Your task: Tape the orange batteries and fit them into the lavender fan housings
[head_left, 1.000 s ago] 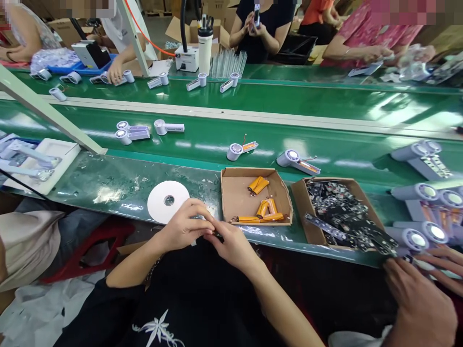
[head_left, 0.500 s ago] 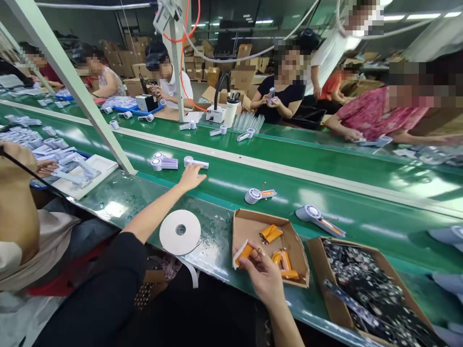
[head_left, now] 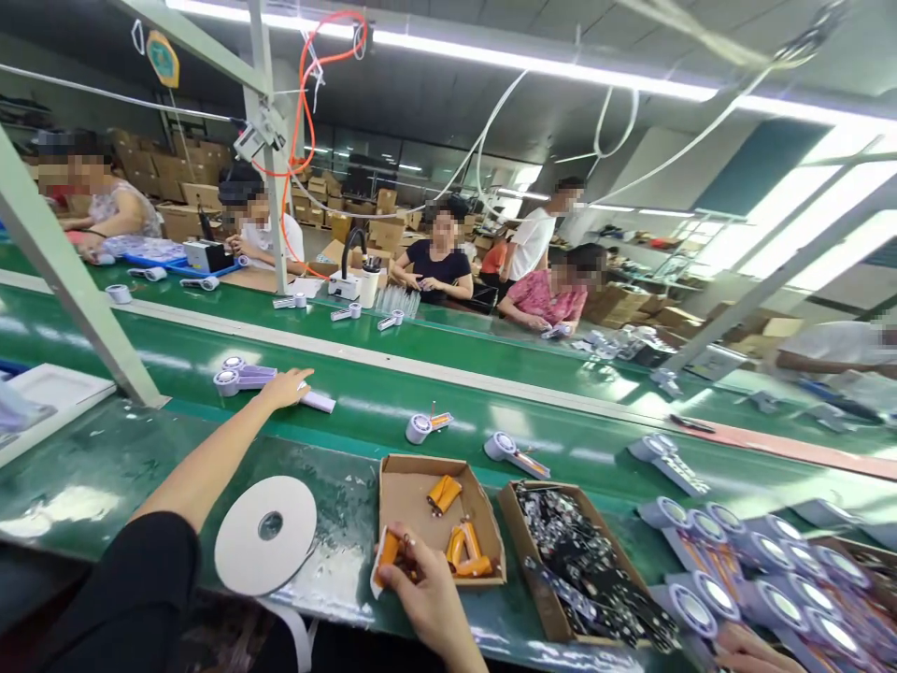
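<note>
My left hand [head_left: 286,387] reaches across the green belt and is closed over the round head of a lavender handheld fan [head_left: 320,402]. Only the fan's handle shows past my fingers. Two more lavender fans [head_left: 242,376] lie just left of that hand. My right hand [head_left: 427,587] pinches an orange battery pack [head_left: 387,550] with a white strip along its side, above the near edge of a shallow cardboard box [head_left: 413,470]. Several orange battery packs [head_left: 444,494] lie inside this box.
A white tape roll [head_left: 238,551] lies on the bench, its loose end hanging down. Right of the battery box, another carton [head_left: 515,523] holds dark wired parts. Many fans [head_left: 763,561] crowd the right, with another person's hand [head_left: 753,650]. A slanted post [head_left: 84,271] stands left.
The view has swung right and up. My left hand has closed over the fan, whose handle now points more toward me. My right hand still holds the battery pack.
</note>
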`<state>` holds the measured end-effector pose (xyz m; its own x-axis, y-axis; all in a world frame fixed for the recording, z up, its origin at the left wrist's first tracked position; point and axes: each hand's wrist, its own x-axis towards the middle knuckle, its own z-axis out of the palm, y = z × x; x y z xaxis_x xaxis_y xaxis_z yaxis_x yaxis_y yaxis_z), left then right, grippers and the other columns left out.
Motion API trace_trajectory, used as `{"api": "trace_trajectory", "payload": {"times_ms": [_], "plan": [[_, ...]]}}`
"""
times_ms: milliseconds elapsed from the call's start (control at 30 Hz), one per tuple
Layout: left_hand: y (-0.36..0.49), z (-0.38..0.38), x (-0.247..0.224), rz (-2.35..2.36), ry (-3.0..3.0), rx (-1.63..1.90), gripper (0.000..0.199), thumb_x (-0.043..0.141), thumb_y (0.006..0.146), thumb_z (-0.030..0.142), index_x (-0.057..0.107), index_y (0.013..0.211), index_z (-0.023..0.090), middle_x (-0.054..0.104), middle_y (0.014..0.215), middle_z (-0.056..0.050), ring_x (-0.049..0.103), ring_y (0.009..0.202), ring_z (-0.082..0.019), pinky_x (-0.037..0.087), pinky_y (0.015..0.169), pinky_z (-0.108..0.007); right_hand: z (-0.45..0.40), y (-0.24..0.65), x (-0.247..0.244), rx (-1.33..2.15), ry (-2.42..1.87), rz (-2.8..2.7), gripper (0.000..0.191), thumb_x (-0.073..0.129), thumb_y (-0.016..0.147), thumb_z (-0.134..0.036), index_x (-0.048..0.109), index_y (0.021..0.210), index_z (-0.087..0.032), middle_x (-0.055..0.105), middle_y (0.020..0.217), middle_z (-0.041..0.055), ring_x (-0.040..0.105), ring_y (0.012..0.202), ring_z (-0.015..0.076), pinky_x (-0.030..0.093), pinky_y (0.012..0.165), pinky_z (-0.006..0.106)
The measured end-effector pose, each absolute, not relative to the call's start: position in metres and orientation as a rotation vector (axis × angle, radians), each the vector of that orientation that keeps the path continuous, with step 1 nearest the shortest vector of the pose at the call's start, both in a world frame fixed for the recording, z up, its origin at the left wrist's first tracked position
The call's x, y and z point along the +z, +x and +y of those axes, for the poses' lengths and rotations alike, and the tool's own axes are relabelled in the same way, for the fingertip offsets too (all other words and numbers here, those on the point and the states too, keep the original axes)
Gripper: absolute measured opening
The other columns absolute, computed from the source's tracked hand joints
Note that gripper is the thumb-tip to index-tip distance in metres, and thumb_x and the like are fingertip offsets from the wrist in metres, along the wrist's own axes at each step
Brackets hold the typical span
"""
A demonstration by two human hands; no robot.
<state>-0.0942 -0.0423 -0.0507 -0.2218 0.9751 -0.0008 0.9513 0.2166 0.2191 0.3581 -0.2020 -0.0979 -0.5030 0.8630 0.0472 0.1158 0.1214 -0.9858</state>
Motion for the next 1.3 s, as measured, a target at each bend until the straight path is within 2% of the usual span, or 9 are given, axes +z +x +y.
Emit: {"api": "trace_trajectory", "payload": {"times_ms": [100,167,367,433,633,767,900,1067,1300], "plan": [[-0.095,-0.057,-0.045,2.109,2.012,0.122,0.045,0.051,0.092,0.043,0.076,0.124,0.022,0.068,0.143,-0.010,0.065,0.126,-0.027,0.048,0.113,-0.036,-0.199,0.352,-0.091,1.417,-0.974,-1.704,0.047,0.081,0.075,-0.037,0.082,0.121,-0.030,0.079,0.090,0.0040,0.076,0.077,0.0268,0.065,0.072,0.036],[-0.089,-0.063,-0.045,2.001,2.099,0.059,0.040,0.055,0.090,0.046,0.079,0.113,0.022,0.067,0.146,-0.009,0.068,0.124,-0.027,0.052,0.109,-0.037,-0.198,0.349,-0.089,1.402,-0.982,-1.684,0.048,0.080,0.072,-0.034,0.082,0.120,-0.031,0.077,0.087,0.0031,0.075,0.076,0.0264,0.064,0.072,0.035],[-0.044,-0.059,-0.059,1.926,2.443,0.224,0.030,0.050,0.100,0.035,0.076,0.114,0.031,0.063,0.153,-0.005,0.045,0.150,-0.031,0.062,0.095,-0.042,-0.198,0.344,-0.087,1.403,-0.994,-1.616,0.053,0.084,0.066,-0.035,0.083,0.119,-0.034,0.078,0.085,0.0026,0.076,0.075,0.0284,0.065,0.069,0.038],[-0.029,-0.053,-0.064,1.849,2.501,0.124,0.029,0.053,0.097,0.025,0.076,0.113,0.031,0.066,0.147,-0.006,0.047,0.147,-0.032,0.062,0.094,-0.043,-0.199,0.344,-0.087,1.368,-1.021,-1.627,0.054,0.085,0.065,-0.037,0.084,0.119,-0.036,0.079,0.085,0.0023,0.077,0.076,0.0295,0.066,0.070,0.040],[-0.011,-0.033,-0.081,1.824,2.360,-0.056,0.015,0.068,0.077,0.019,0.075,0.091,0.020,0.074,0.115,-0.017,0.061,0.123,-0.041,0.059,0.089,-0.048,-0.200,0.344,-0.096,1.409,-1.009,-1.751,0.053,0.092,0.057,-0.050,0.078,0.106,-0.064,0.077,0.080,-0.0137,0.079,0.074,0.0323,0.068,0.073,0.051],[-0.018,-0.020,-0.085,1.677,2.355,0.059,0.011,0.072,0.076,0.030,0.075,0.083,0.021,0.076,0.096,-0.010,0.069,0.105,-0.030,0.055,0.093,-0.037,-0.192,0.343,-0.094,1.544,-0.971,-1.614,0.061,0.094,0.057,-0.050,0.078,0.116,-0.046,0.082,0.089,-0.0043,0.081,0.082,0.0358,0.068,0.079,0.055],[-0.028,-0.017,-0.087,1.514,2.349,0.178,0.017,0.075,0.077,0.038,0.077,0.081,0.022,0.078,0.095,-0.003,0.070,0.099,-0.022,0.051,0.091,-0.026,-0.156,0.338,-0.065,1.497,-0.919,-1.585,0.057,0.093,0.065,-0.050,0.075,0.114,-0.026,0.083,0.093,0.0058,0.082,0.085,0.0292,0.068,0.083,0.045],[-0.030,-0.020,-0.096,1.438,2.328,0.292,0.013,0.079,0.078,0.033,0.079,0.085,0.022,0.080,0.114,-0.001,0.069,0.111,-0.021,0.047,0.095,-0.025,-0.084,0.304,-0.037,1.372,-0.881,-1.690,0.060,0.087,0.074,-0.046,0.071,0.126,-0.021,0.083,0.099,0.0066,0.080,0.090,0.0246,0.066,0.089,0.041],[-0.016,-0.017,-0.108,1.415,2.370,0.341,0.010,0.075,0.087,0.032,0.081,0.090,0.024,0.079,0.122,-0.001,0.066,0.117,-0.022,0.045,0.100,-0.029,-0.020,0.250,-0.056,1.285,-0.937,-1.905,0.050,0.077,0.080,-0.035,0.066,0.127,-0.021,0.083,0.093,0.0034,0.081,0.087,0.0233,0.065,0.089,0.040]]}}
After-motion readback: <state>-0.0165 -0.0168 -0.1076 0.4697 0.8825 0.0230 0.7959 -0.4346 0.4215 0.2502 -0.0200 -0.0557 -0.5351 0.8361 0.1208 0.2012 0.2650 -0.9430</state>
